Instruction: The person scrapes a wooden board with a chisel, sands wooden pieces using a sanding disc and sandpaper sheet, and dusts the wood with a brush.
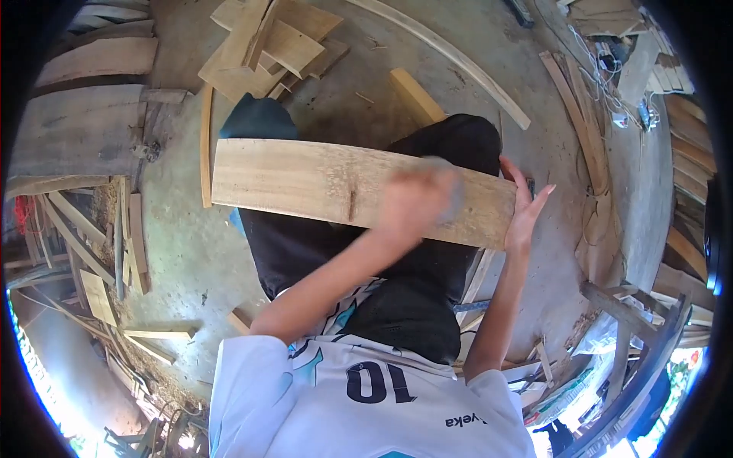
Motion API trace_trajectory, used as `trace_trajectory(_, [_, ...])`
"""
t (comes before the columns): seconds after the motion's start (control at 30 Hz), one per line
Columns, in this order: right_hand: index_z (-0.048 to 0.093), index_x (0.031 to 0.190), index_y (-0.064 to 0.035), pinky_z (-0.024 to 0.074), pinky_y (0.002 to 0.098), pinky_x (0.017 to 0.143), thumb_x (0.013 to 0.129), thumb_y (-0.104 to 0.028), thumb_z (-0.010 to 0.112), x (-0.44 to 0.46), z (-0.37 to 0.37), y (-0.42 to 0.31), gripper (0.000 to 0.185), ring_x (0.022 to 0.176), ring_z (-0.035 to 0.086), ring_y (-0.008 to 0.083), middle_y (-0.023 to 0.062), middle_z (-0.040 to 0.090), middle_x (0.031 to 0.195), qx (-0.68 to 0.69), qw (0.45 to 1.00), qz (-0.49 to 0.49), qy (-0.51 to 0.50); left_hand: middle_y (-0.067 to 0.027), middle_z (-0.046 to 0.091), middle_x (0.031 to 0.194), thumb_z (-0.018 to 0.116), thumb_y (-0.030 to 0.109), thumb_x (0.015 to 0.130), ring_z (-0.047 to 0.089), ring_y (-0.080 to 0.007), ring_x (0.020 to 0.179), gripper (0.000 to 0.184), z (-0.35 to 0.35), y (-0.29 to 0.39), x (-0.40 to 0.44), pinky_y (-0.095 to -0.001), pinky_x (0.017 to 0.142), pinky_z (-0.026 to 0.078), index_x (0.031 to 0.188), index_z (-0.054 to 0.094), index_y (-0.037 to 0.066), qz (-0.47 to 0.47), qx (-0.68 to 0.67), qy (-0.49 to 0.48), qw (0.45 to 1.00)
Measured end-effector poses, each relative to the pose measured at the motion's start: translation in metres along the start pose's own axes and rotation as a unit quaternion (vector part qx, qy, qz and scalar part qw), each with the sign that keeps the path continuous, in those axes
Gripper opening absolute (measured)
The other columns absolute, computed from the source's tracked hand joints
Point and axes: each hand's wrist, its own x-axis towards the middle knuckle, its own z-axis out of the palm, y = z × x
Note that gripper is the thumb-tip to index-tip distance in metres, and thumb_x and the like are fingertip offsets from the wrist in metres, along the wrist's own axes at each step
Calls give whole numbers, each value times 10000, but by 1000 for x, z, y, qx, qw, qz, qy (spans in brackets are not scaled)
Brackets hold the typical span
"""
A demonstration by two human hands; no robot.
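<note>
Left hand (417, 200) gripping rounded grey object (456, 197), rough-grained plank (282, 174) beneath.

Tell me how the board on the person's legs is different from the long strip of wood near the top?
The board is wide, but the strip is narrow.
The board lies across the legs, while the strip lies on the floor.
The right hand touches the board's end; no hand touches the strip.
Both are pale wood.
</note>
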Motion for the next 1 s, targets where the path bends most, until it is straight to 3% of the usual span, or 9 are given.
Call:
trace_trajectory(0.2, [571, 1401, -62, 150, 381, 1232, 984, -729, -16, 0, -2, 4, 981, 1448, 363, 309, 142, 512, 1487, -93, 995, -26, 17, 7, 639, 799, 731, 177, 754, 665, -195, 736, 230, -12, 12, -26, -352, 714, 462, 954, 620, 167, 158, -164, -17, 974])
trace_trajectory(0.33, [639, 1317, -42, 231, 363, 1205, 1066, -607, 95, 4, 6, -2, 823, 1387, 452, 296, 135, 554, 1449, -109, 993, -30, 38, -66, 696, 836, 730, 146, 742, 687, -259, 729, 272, -58, -80, -63, -423, 714, 488, 1005, 663, 143, -28, -50, -38, 998])
trace_trajectory(0.4, [654, 1294, -36, 250, 357, 1194, 1078, -578, 138, 4, 11, -6, 780, 1377, 464, 293, 137, 564, 1439, -149, 987, -27, 51, -105, 708, 760, 701, 135, 817, 676, -317, 645, 187, -82, -133, -72, -416, 646, 515, 1001, 689, 108, -223, -71, 32, 972])
trace_trajectory(0.53, [683, 1244, -23, 290, 344, 1169, 1096, -518, 225, 8, 12, -6, 690, 1350, 494, 285, 136, 591, 1410, -238, 968, -41, 67, -141, 693, 736, 628, 235, 918, 682, -355, 687, 159, -115, -209, -78, -461, 635, 517, 1025, 691, 135, -416, 72, 107, 900])
trace_trajectory(0.67, [680, 1249, -28, 301, 349, 1168, 1098, -505, 239, 10, 12, -6, 667, 1343, 503, 280, 126, 602, 1400, -280, 957, -39, 67, -135, 715, 823, 617, 201, 913, 680, -362, 688, 186, -69, -179, -64, -467, 623, 518, 1080, 655, 128, -305, 81, 154, 936])
trace_trajectory(0.77, [677, 1252, -27, 303, 357, 1174, 1100, -497, 250, 10, 10, -5, 653, 1344, 507, 276, 134, 604, 1396, -244, 966, -28, 76, -84, 635, 742, 663, 156, 842, 660, -287, 675, 137, -40, -91, -42, -440, 647, 498, 959, 598, 128, -144, 15, 37, 989])
trace_trajectory(0.83, [674, 1248, -25, 305, 363, 1176, 1103, -482, 260, 14, 2, 3, 634, 1350, 502, 274, 140, 602, 1396, -241, 967, -57, 54, -36, 651, 854, 720, 162, 784, 672, -231, 800, 268, -30, -46, -46, -428, 775, 484, 1037, 633, 176, 2, -73, 8, 997])
trace_trajectory(0.9, [674, 1243, -22, 303, 361, 1176, 1105, -474, 261, 8, 9, -4, 627, 1349, 503, 274, 142, 603, 1394, -259, 962, -53, 66, -11, 647, 865, 739, 175, 764, 664, -214, 823, 322, -36, -26, -50, -401, 791, 461, 1070, 639, 189, 80, -91, -38, 992])
trace_trajectory(1.0, [675, 1235, -21, 299, 357, 1177, 1108, -462, 264, 8, 11, -5, 616, 1347, 504, 274, 140, 608, 1388, -275, 957, -55, 77, 3, 675, 910, 745, 165, 736, 670, -190, 836, 314, -54, -76, -61, -391, 788, 453, 1039, 664, 176, 11, -69, -23, 997])
